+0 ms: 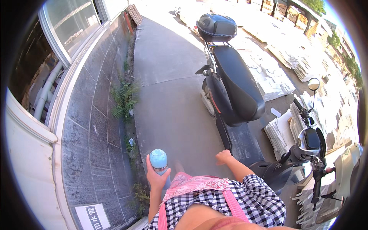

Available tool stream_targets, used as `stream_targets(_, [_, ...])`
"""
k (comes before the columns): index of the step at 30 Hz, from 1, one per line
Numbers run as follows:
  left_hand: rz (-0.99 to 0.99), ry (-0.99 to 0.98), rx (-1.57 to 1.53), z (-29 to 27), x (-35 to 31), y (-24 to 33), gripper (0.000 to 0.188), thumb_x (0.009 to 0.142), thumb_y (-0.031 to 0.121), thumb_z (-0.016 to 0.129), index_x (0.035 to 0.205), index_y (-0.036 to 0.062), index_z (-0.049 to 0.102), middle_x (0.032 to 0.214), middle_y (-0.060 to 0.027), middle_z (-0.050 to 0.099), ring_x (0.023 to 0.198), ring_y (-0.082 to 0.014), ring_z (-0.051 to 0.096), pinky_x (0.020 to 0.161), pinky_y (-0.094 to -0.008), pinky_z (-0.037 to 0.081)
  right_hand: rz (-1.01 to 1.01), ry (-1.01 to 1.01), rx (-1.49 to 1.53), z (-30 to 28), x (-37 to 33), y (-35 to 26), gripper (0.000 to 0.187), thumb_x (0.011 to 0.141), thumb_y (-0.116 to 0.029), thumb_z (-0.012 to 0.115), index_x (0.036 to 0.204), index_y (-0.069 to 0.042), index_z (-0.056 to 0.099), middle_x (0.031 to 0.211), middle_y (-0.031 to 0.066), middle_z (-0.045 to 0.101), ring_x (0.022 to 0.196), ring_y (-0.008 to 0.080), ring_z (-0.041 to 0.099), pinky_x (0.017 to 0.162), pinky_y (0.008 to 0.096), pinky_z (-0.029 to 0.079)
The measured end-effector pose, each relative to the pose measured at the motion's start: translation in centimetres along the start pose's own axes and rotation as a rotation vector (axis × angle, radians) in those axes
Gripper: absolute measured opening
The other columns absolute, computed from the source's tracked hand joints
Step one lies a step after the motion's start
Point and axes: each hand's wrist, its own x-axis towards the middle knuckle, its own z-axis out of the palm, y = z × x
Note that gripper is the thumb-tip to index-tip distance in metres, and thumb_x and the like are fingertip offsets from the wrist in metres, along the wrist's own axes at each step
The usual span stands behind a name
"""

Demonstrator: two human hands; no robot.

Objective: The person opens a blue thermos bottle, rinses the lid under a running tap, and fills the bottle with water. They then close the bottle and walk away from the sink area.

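Note:
My left hand (156,176) is wrapped round an upright bottle (158,156) with a light blue domed lid and a darker blue-grey body. Its thumb and fingers press on opposite sides, just below the lid. My right hand (224,157) hangs out to the right with its fingers curled in, and nothing shows in them. It is nearest to the footboard of a black scooter (239,82), apart from it as far as I can see. A checked sleeve covers my right upper arm.
Left of me runs a dark tiled wall (96,134) with an open window (73,27) and a white sign. Ferns (124,99) grow along its foot. Concrete paving (168,96) leads ahead. The scooter's top box (217,27) and stacked white sheets (268,76) stand right.

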Motion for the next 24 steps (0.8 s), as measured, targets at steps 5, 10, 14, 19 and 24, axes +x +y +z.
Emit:
stream_targets(5, [0.023, 0.054, -0.101, -3.1, 15.1, -1.6, 0.1, 0.058, 0.018, 0.08, 0.141, 0.0059, 0.026, 0.124, -0.0169, 0.053, 0.112, -0.0281, 0.055, 0.094, -0.0389, 0.044, 0.057, -0.071, 1.166, -1.0, 5.7, 0.0, 0.033, 0.079, -0.028, 0.062, 0.102, -0.005, 0.066, 0.093, 0.0073, 0.068, 0.076, 0.0193, 0.068, 0.059, 0.0308, 0.053])
stream_targets(10, [-0.023, -0.078, -0.165, -3.3, 28.7, -3.0, 0.102, 0.056, 0.02, 0.081, 0.141, 0.0057, 0.027, 0.127, -0.0166, 0.051, 0.114, -0.0271, 0.053, 0.096, -0.0382, 0.042, 0.219, 0.175, 1.6, -6.9, 11.9, 0.1, 0.021, 0.078, -0.015, 0.055, 0.089, -0.003, 0.068, 0.082, 0.0089, 0.068, 0.065, 0.0166, 0.067, 0.054, 0.0282, 0.052])
stream_targets(14, [0.016, -0.08, -0.083, -0.3, 38.2, -4.3, 0.101, 0.055, 0.019, 0.082, 0.14, 0.0057, 0.028, 0.127, -0.017, 0.051, 0.115, -0.028, 0.053, 0.097, -0.0383, 0.042, 0.408, 0.151, 1.486, -10.3, 18.7, 3.0, 0.018, 0.074, -0.007, 0.051, 0.079, -0.003, 0.068, 0.071, 0.0087, 0.066, 0.061, 0.0166, 0.066, 0.052, 0.0283, 0.053])
stream_targets(19, [-0.042, 0.061, -0.107, 4.1, 50.4, -2.8, 0.103, 0.055, 0.018, 0.081, 0.142, 0.0084, 0.026, 0.129, -0.0148, 0.048, 0.118, -0.0276, 0.05, 0.098, -0.0391, 0.039, 0.381, 0.263, 1.627, -21.1, 29.9, 10.2, 0.019, 0.073, -0.008, 0.051, 0.079, -0.003, 0.068, 0.068, 0.0075, 0.066, 0.059, 0.0177, 0.066, 0.053, 0.0298, 0.054])
stream_targets(24, [-0.017, 0.139, -0.001, 5.1, 61.9, -0.4, 0.102, 0.057, 0.016, 0.079, 0.142, 0.0079, 0.025, 0.128, -0.0152, 0.05, 0.114, -0.0268, 0.052, 0.096, -0.0384, 0.041, 0.136, 0.314, 1.406, -44.0, 39.6, 16.6, 0.016, 0.08, -0.013, 0.055, 0.084, -0.001, 0.065, 0.072, 0.0062, 0.065, 0.064, 0.0141, 0.063, 0.058, 0.0279, 0.051])
